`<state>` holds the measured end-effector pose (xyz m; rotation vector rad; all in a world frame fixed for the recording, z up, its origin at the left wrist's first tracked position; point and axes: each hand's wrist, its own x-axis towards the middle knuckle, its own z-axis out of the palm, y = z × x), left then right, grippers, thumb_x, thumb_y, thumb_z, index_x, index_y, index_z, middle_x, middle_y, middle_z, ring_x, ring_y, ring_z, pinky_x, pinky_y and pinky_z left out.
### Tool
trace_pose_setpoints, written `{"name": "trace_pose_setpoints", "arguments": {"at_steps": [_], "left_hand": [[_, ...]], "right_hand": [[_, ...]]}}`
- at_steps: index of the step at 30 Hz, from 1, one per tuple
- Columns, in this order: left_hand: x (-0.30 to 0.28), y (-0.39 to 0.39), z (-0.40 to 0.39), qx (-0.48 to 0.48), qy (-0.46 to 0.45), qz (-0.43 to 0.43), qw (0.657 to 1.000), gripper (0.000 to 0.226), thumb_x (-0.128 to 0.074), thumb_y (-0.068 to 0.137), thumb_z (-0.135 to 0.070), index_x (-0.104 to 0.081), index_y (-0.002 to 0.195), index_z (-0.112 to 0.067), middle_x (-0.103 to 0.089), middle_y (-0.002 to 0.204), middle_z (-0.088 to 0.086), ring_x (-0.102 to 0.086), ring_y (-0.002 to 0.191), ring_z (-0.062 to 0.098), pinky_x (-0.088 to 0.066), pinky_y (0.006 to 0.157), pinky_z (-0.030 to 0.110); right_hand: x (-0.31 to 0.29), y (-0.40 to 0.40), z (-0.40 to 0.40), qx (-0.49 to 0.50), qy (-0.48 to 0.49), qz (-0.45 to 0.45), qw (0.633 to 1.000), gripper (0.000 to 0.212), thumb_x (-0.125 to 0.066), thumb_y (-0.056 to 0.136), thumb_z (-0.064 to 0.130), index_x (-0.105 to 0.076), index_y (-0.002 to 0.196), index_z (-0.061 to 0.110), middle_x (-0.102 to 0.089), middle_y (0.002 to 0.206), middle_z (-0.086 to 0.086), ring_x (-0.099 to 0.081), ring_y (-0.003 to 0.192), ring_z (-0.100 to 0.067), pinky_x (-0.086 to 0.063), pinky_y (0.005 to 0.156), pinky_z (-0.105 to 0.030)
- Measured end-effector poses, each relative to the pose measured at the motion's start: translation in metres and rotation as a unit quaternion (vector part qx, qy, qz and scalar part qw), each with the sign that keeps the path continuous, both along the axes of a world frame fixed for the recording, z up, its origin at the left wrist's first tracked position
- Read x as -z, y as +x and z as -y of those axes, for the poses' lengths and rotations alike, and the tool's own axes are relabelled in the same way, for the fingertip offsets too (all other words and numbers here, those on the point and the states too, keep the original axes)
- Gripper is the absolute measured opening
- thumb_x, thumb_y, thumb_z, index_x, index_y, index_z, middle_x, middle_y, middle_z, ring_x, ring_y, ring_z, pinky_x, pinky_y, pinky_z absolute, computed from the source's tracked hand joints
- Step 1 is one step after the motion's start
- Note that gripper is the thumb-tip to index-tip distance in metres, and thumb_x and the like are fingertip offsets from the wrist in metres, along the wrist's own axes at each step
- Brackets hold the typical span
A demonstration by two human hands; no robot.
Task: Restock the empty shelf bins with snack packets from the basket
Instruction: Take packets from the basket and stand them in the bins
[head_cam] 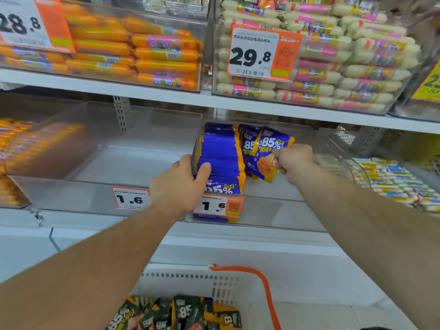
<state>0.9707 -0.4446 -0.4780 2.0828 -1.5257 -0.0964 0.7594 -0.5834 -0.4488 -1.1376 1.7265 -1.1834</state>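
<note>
Dark snack packets (181,313) fill the white basket (238,289) below the clear bin (273,210); inside that bin the left hand (183,184) curls round a packed row of blue packets (219,158) against the bin's left wall, thumb over the front one; just right of the row, the right hand (294,160) pinches one blue packet (266,156) by its edge; these pouches look light, crinkly and slick, so a whole stack probably handles best squeezed flat from both ends; a lone pouch by its sealed rim.
</note>
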Motion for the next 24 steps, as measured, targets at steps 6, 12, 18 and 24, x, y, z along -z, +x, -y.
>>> {"name": "trace_pose_setpoints", "arguments": {"at_steps": [6, 12, 18, 24], "left_hand": [[0.005, 0.000, 0.003, -0.009, -0.012, 0.017, 1.000, 0.050, -0.024, 0.095, -0.060, -0.047, 0.119, -0.022, -0.062, 0.118, 0.002, -0.060, 0.102, 0.028, -0.037, 0.076, 0.034], [0.005, 0.000, 0.002, -0.006, -0.019, 0.016, 1.000, 0.050, -0.024, 0.095, -0.061, -0.046, 0.119, -0.023, -0.062, 0.116, 0.000, -0.060, 0.101, 0.024, -0.039, 0.076, 0.033], [0.002, 0.000, -0.001, 0.003, -0.013, 0.009, 1.000, 0.048, -0.024, 0.096, -0.060, -0.046, 0.119, -0.024, -0.062, 0.116, -0.002, -0.060, 0.097, 0.020, -0.036, 0.074, 0.030], [-0.004, 0.003, -0.004, 0.035, 0.007, -0.043, 0.998, 0.049, -0.025, 0.095, -0.063, -0.045, 0.120, -0.027, -0.062, 0.116, -0.003, -0.061, 0.099, 0.018, -0.048, 0.085, 0.035]], "right_hand": [[0.034, 0.022, 0.041, -0.031, 0.035, 0.004, 0.999, 0.012, -0.071, 0.069, 0.007, -0.060, 0.073, 0.009, -0.071, 0.083, -0.014, -0.070, 0.075, -0.030, -0.061, 0.073, -0.052], [0.050, 0.024, 0.067, -0.053, 0.041, -0.004, 0.998, 0.028, -0.069, 0.060, 0.014, -0.066, 0.088, 0.009, -0.073, 0.083, -0.013, -0.072, 0.073, -0.032, -0.061, 0.069, -0.050], [0.023, 0.027, 0.025, -0.070, 0.059, -0.040, 0.995, 0.021, -0.081, 0.073, 0.009, -0.063, 0.083, 0.009, -0.068, 0.079, -0.009, -0.071, 0.072, -0.024, -0.061, 0.070, -0.039], [0.011, 0.016, 0.001, -0.034, 0.020, -0.077, 0.996, 0.008, -0.070, 0.076, 0.011, -0.063, 0.075, 0.008, -0.070, 0.078, -0.011, -0.072, 0.072, -0.028, -0.062, 0.072, -0.047]]}}
